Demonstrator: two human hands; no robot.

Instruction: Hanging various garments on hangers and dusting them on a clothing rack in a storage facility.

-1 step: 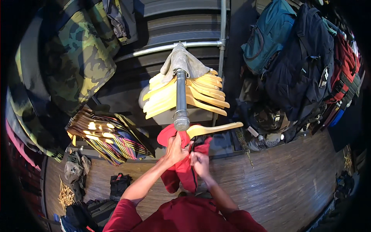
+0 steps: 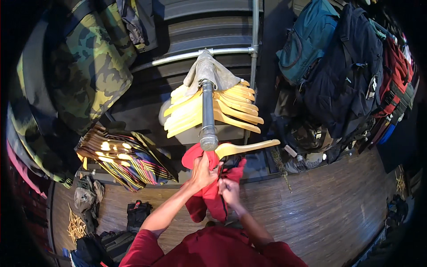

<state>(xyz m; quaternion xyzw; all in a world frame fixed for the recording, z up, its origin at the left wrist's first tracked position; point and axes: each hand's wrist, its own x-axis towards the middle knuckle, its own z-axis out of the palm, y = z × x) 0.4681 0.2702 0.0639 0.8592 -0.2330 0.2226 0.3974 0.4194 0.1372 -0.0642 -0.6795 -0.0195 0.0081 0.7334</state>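
Note:
A red jacket [image 2: 207, 199] with dark trim along its front hangs on a light wooden hanger [image 2: 249, 148], just below the near end of a grey metal rail. My left hand [image 2: 203, 173] is closed on the red cloth near the collar. Lower and to the right, my right hand [image 2: 229, 191] has its fingers pinched at the dark-trimmed front edge. Between the hands a dark strip of the trim shows. The fingertips of my right hand are partly hidden, and the hanger's left arm is covered by the jacket.
Several bare wooden hangers [image 2: 235, 109] and a grey cloth [image 2: 205, 73] hang on the metal rail [image 2: 208, 111]. Backpacks [image 2: 344, 75] crowd the right side. At left hang camouflage clothes [image 2: 95, 62] and striped garments [image 2: 129, 155]. Bags [image 2: 113, 244] lie on the wooden floor [image 2: 302, 209].
My right hand has shifted very slightly down along the jacket's front edge. My left hand keeps its place on the cloth.

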